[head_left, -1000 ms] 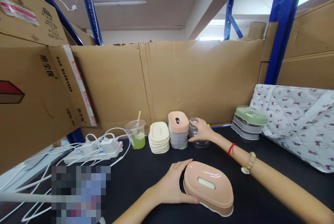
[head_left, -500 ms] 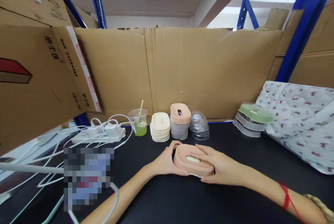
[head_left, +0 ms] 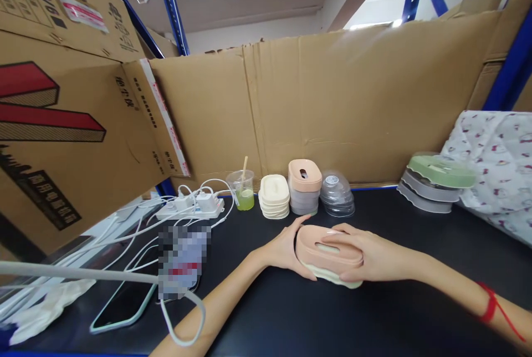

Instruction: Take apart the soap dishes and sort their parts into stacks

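Both hands grip a pink oval lid-like cover [head_left: 324, 260] low over the black table. My left hand [head_left: 286, 249] wraps its left end, thumb at the lower front edge. My right hand [head_left: 374, 254] holds the right end, with fingers across the top beside a slot that shows something pale. A pale cream wavy rim [head_left: 332, 276] sticks out under the cover's front edge. Behind stand a stack of cream lids [head_left: 274, 193], a stack with a pink cover [head_left: 305, 176] over grey pieces [head_left: 304, 202], and nested clear domes [head_left: 336, 196].
A cup of green drink [head_left: 246, 198] stands left of the stacks. Farther left are a power strip [head_left: 211, 209], white cables, a phone [head_left: 124, 304] and a blurred item [head_left: 185, 263]. Green and grey pieces [head_left: 443, 171] sit at right by a patterned cloth [head_left: 499, 152]. Cardboard [head_left: 353, 107] walls the back.
The view has shifted, bringing the phone into sight. More of the cream rim shows below the pink cover, and my right hand's fingers sit farther right on its top.
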### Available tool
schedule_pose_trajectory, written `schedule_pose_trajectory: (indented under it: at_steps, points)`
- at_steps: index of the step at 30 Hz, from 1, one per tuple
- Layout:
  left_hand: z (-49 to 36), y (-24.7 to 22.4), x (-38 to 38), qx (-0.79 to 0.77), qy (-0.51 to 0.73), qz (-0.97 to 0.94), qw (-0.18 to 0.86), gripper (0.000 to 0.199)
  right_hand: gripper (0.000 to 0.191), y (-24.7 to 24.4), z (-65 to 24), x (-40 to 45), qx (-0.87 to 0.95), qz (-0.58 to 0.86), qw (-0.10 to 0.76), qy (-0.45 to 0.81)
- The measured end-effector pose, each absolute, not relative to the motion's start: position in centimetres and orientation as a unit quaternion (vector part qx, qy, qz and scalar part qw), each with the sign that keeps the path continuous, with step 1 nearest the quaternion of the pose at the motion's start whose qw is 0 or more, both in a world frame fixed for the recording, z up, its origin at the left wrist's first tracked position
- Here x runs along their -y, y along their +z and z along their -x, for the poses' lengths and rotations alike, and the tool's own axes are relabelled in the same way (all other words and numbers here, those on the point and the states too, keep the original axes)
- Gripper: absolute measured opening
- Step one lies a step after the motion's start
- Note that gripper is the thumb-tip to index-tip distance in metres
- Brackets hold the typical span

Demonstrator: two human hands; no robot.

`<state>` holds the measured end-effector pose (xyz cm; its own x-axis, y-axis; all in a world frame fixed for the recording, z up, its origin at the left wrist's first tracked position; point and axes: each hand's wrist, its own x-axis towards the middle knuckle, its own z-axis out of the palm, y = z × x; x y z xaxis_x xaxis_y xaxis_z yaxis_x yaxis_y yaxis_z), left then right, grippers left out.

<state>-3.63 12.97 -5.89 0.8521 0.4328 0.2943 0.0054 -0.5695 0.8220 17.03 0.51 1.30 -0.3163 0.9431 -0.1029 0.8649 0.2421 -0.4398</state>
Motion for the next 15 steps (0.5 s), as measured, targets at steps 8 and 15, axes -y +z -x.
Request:
schedule_pose_trajectory:
  at_steps: [8,15]
  points:
    - [3.1,-4.9,-12.4,-0.119,0.247,-0.891,0.362,0.098,0.051,5.5,-16.5,-1.4,0.814,0.5,0.288,0.061]
    - [3.5,-4.5,-10.6,-0.122,0.178,-0.949,0.228,0.095,0.048,10.2,-12.4,-5.8,0.595,0.682,0.401,-0.142]
